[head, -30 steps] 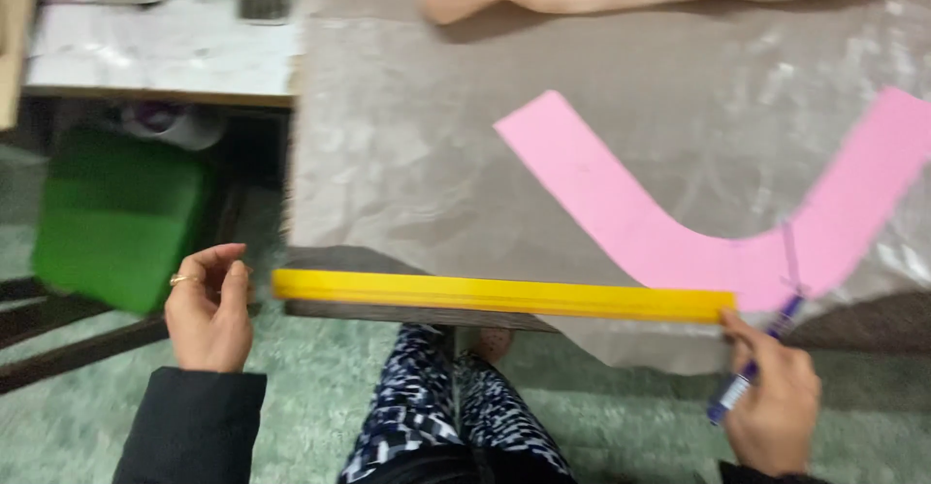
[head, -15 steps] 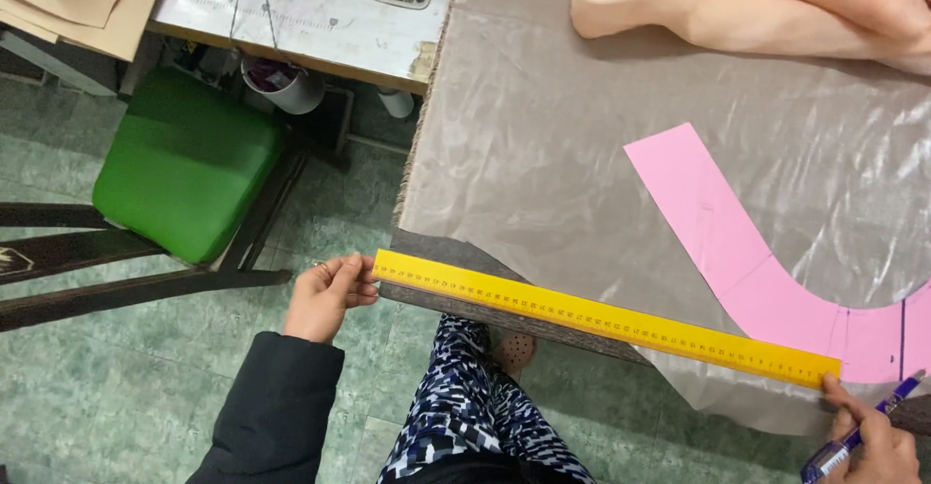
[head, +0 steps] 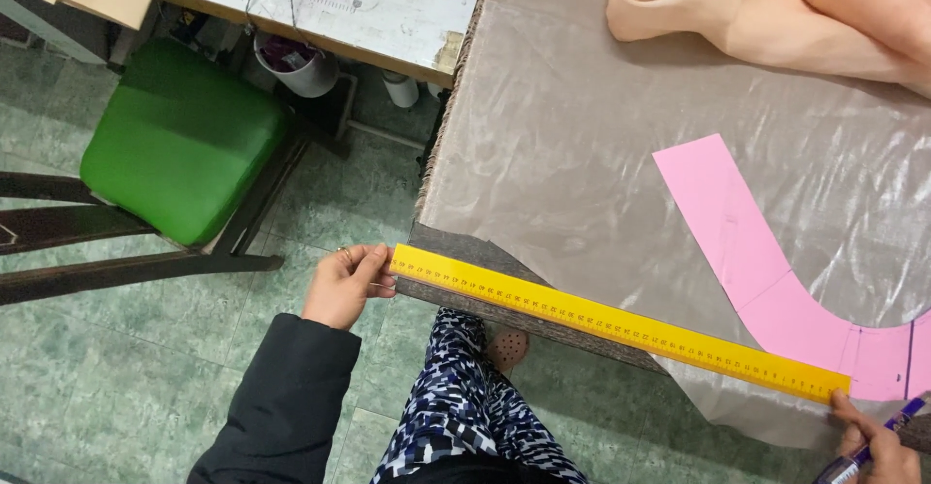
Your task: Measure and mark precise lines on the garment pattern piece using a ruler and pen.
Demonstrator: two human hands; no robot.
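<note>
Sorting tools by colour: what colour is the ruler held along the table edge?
Yellow ruler, with dark markings; head view.

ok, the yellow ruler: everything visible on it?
The yellow ruler is long, flat and straight, with dark graduation marks along it; it looks like plastic. It lies slanted along the near edge of the table, over the grey fabric. The left hand pinches one end; the right hand, holding a pen, is at the other, beside the pink pattern piece.
</note>
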